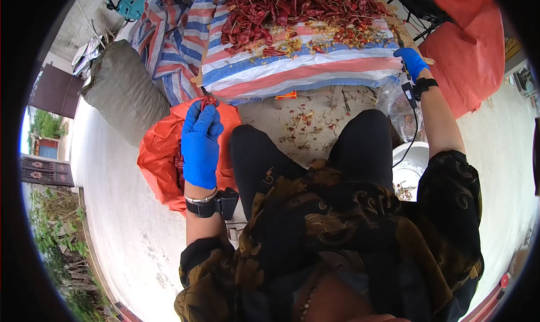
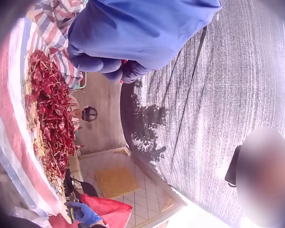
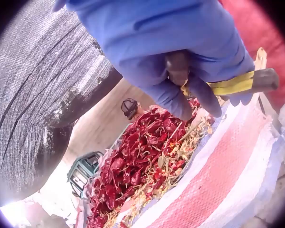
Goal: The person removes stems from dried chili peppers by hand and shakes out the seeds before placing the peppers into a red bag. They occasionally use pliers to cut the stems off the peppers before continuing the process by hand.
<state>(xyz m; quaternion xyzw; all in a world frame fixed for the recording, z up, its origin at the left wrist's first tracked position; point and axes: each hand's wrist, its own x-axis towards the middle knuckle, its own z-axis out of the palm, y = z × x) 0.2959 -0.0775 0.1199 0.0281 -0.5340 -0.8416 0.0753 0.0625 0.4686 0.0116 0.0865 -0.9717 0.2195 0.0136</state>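
My left hand (image 1: 201,144), in a blue glove, pinches a dried red chili (image 1: 210,101) at its fingertips, above an orange-red bag (image 1: 154,159) holding more dried chilies. In the left wrist view, the glove hides most of that chili. My right hand (image 1: 412,63), also gloved in blue, grips a tool with yellow and black handles (image 3: 237,84) by the right edge of the covered table. Its working end is mostly hidden in the right wrist view. A heap of dried red chilies (image 1: 298,9) lies on the striped sheet (image 1: 304,74), with yellowish stems and bits along the near side.
At left stands a full grey-green sack (image 1: 121,91); a red bag (image 1: 467,52) is at right. A pale basin (image 1: 413,161) sits by my right leg. Scraps (image 1: 304,128) litter the floor between my knees. Another person in a dark cap (image 3: 129,108) is beyond the heap.
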